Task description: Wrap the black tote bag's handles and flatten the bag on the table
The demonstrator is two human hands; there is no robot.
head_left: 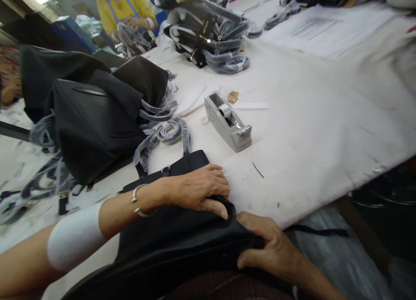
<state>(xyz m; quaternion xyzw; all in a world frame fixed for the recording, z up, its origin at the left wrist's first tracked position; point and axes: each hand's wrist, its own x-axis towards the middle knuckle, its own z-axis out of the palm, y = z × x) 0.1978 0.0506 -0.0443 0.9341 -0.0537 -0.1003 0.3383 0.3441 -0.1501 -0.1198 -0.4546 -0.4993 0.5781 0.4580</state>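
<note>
A black leather bag lies over the near edge of the white table, partly on my lap. My left hand presses flat on its top, thumb curled around the bag's edge; a silver bangle sits on that wrist. My right hand grips the bag's lower right edge from the side, fingers closed over the leather. The two hands are a short distance apart on the same bag.
A grey tape dispenser stands just beyond the bag. Stacked black bags with wrapped handles fill the left. Another pile lies at the back, where a person in yellow works. Paper sheets lie far right.
</note>
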